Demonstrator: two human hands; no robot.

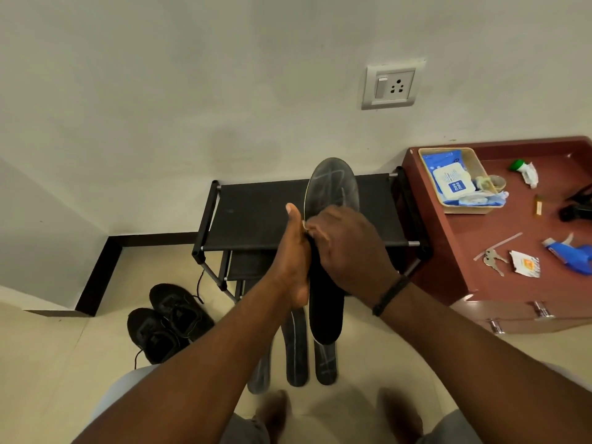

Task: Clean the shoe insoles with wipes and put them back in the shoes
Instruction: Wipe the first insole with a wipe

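Right now both hands meet mid-frame over the rack [256, 216]. Left hand [293, 264] grips the held insole [333, 190] along its left edge, thumb up, fingers wrapped behind it. Right hand [349, 248] has its fingers curled against the insole's face; a pale bit shows at the fingertips, likely a wipe, too hidden to be sure, so cannot tell what that hand clamps. Insole stands upright, toe end up, grey and scuffed, heel end down past the wrists. A black band [389, 296] sits on the right wrist.

Three more insoles [296, 350] lie on the floor below the hands, side by side, long axes pointing away from the person. Two black shoes [169, 318] sit on the floor left of them, touching each other, laces loose.

At right, a red cabinet [499, 225] carries a basket [480, 169] with a wipes pack [453, 184] in it. Also on the cabinet: keys [493, 259], a torn sachet [525, 262], a blue spray bottle [573, 253]. A wall socket [389, 86] is above.
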